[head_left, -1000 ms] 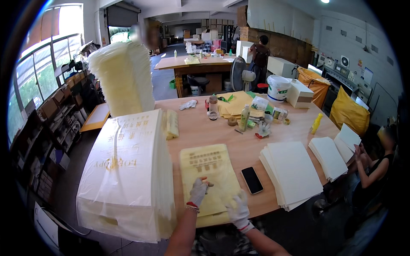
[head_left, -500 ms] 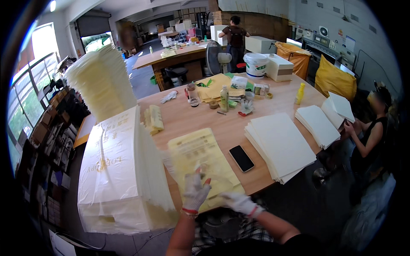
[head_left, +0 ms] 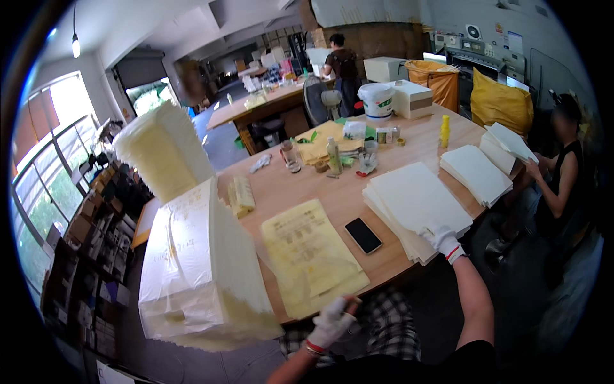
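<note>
Workshop table (head_left: 332,198): gloved right hand (head_left: 440,238) presses flat on the white sheet stack (head_left: 416,208), steadying it; gloved left hand (head_left: 332,323) pinches the yellow sheets (head_left: 310,256) at the near edge.

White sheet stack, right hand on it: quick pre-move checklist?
1. Right hand on the white sheet stack: ok, at its near corner.
2. Grip closed on a sheet: cannot tell.
3. Left hand off the yellow sheets: ok, at the table's near edge.
4. Phone off both stacks: ok, lies between them.
5. Yellow sheets flat: ok.
</note>
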The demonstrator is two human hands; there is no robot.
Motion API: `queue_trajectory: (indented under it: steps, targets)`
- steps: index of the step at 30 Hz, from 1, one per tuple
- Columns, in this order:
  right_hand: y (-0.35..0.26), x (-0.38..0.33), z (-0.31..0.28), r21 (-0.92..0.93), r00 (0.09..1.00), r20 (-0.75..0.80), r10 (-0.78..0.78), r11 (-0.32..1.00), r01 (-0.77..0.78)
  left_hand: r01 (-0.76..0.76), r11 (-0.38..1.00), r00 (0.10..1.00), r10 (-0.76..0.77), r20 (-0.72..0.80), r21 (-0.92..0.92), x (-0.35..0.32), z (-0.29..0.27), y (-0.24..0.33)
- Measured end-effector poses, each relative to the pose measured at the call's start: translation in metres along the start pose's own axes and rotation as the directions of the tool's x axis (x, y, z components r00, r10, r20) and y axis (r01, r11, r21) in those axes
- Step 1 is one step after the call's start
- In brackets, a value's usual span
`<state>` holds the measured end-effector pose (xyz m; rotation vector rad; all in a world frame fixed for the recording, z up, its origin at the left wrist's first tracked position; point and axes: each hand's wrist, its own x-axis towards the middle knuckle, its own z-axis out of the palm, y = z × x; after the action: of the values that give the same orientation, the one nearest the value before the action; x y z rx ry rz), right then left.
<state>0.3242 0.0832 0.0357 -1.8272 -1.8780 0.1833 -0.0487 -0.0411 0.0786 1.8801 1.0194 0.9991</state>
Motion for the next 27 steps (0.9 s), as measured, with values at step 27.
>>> queue_trajectory:
  steps: [27]
  targets:
    - [-0.141,-0.158,0.061,0.821,0.978,-0.095,0.187,0.570,-0.030,-0.142,0.820,0.984,0.056,0.168,0.555,0.010,0.026,-0.015]
